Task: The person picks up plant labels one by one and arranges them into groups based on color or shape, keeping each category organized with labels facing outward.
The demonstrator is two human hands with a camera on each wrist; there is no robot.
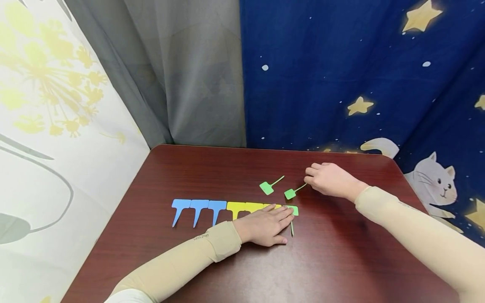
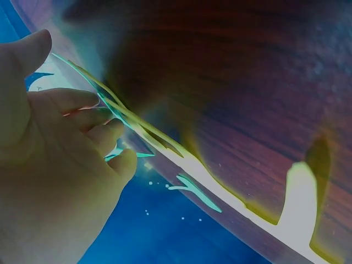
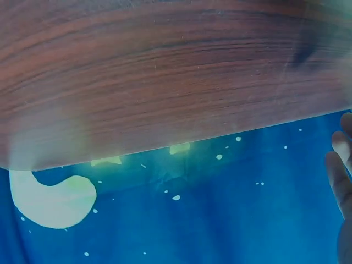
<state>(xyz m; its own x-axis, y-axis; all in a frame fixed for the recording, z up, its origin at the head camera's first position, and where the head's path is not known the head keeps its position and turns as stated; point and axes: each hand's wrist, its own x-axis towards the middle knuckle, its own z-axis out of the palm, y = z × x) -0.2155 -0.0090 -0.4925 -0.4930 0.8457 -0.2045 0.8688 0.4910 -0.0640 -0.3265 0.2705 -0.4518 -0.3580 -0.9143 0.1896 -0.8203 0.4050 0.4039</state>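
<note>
Three blue T-shaped plant labels (image 1: 199, 204), then yellow plant labels (image 1: 235, 206) and a green plant label (image 1: 295, 210) form a row on the table. Across the yellow ones and the near side of the green one lies my left hand (image 1: 267, 226), fingers extended, hiding part of them. My right hand (image 1: 329, 180) pinches the stem end of another green plant label (image 1: 290, 194), behind the row's right end. One more loose green plant label (image 1: 267, 188) lies to its left. In the right wrist view, only some fingers (image 3: 342, 165) show at the edge.
The dark red wooden table (image 1: 341, 261) has its far edge close to a grey curtain (image 1: 201, 84) and a blue starry curtain (image 1: 322, 84). On the left stands a white floral curtain (image 1: 98, 168).
</note>
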